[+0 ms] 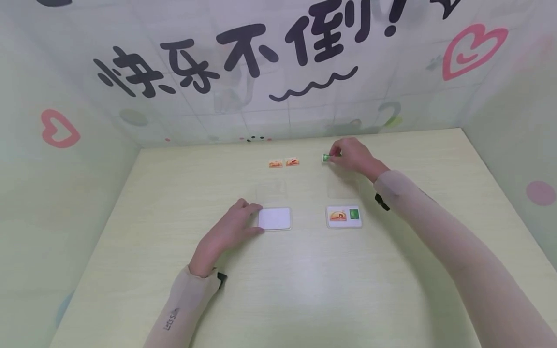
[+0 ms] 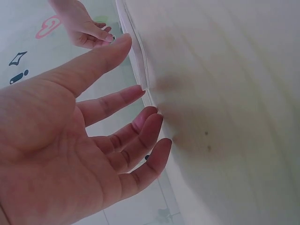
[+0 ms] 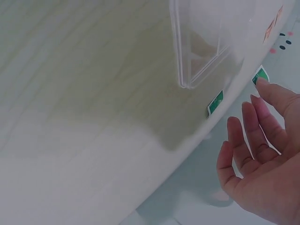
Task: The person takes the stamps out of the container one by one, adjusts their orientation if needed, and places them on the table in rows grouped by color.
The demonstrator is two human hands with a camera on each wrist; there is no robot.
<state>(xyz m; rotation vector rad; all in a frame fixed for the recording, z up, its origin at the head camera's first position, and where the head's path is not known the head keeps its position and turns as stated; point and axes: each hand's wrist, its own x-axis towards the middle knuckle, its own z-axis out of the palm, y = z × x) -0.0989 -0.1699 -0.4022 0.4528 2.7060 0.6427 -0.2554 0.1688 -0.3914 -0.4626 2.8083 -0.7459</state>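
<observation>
My left hand (image 1: pixel 232 224) grips the left end of a clear plastic case holding a blank white card (image 1: pixel 275 218), thumb and forefinger at its two corners. My right hand (image 1: pixel 354 157) is at the far side of the table and pinches a small green stamp (image 1: pixel 325 158) between thumb and fingertips. In the right wrist view another green stamp (image 3: pixel 215 103) lies on the table below the fingers. To the right of the left hand's case is a second clear case (image 1: pixel 344 226), its white card bearing an orange stamp (image 1: pixel 337 215) and a green one (image 1: pixel 354 214).
Two orange stamps (image 1: pixel 284 163) lie side by side near the back of the table. Clear plastic covers (image 1: pixel 271 189) lie just behind the cases, one behind each. A printed wall (image 1: pixel 287 116) closes off the far edge of the pale wooden table (image 1: pixel 304 290).
</observation>
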